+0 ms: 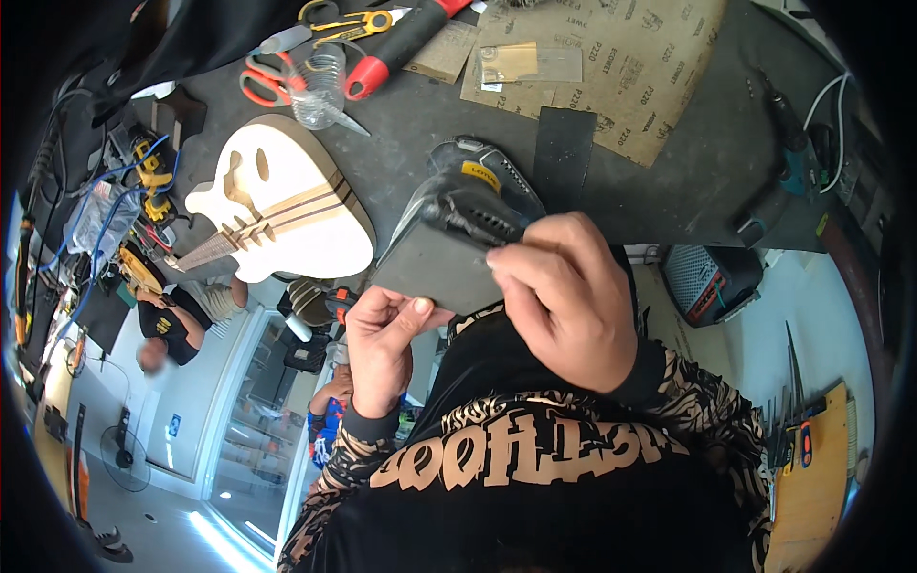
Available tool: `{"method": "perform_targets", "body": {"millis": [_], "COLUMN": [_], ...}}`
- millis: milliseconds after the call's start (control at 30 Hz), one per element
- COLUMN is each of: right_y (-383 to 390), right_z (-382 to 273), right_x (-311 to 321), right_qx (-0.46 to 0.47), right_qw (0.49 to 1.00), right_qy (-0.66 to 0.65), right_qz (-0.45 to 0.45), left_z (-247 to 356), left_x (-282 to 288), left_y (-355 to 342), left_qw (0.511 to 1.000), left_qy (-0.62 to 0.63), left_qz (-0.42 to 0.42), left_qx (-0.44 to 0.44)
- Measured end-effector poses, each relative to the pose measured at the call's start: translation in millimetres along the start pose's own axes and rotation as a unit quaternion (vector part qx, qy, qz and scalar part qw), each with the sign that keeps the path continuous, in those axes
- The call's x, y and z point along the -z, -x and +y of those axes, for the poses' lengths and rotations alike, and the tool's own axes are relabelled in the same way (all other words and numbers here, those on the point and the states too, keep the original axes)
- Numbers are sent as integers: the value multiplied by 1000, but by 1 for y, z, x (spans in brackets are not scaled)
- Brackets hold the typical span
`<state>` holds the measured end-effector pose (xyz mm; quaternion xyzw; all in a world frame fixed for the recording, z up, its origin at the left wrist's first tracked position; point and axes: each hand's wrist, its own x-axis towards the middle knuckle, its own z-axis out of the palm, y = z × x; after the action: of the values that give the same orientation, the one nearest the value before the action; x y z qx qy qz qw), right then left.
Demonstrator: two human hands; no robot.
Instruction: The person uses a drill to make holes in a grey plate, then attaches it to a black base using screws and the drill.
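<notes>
My left hand (382, 349) pinches the lower left edge of a grey sheet (430, 267), likely sandpaper, lying across an upturned black power sander (449, 196) with a yellow label. My right hand (564, 296) has its fingertips closed on the sander's black clamp along the sheet's upper right edge; what lies under those fingers is partly hidden. Left of the sander, a pale unfinished guitar body (306, 220) with a neck rests on the bench. A dark rectangular strip (564, 158) lies just behind the sander.
Brown abrasive sheets (650, 76), red-handled scissors (263, 86) and a cordless drill (793, 162) lie on the bench (669, 210). Cables and yellow tools (148, 167) crowd the left. Two other people (167, 325), (330, 401) are beyond the bench. A speaker-like box (707, 282) is below right.
</notes>
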<state>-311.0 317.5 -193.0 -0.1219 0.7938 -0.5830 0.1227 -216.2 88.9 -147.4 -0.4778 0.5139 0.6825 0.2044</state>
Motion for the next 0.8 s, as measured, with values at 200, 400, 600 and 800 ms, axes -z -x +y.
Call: {"method": "perform_targets", "body": {"millis": [200,400,600,800], "right_y": [-15,-32,-36,-31], "right_z": [-3,-23,-22,-7], "right_x": [10,22,13,9], "right_qx": [72,115,59,22], "right_qw": [987,959,976,992], "right_qy": [143,249,196,80], "right_qz": [-19,-74,-80,-90], "left_z": [-6,-12,-14,-28], "left_x": [-4,-4,-10,-7], "left_y": [-11,-22,-23,-24], "left_qw": [1000,995,994,990], "left_qy": [14,38,46,35], "left_qz": [-21,-70,-65,-58], "left_qx": [-18,-57,-79,-122]}}
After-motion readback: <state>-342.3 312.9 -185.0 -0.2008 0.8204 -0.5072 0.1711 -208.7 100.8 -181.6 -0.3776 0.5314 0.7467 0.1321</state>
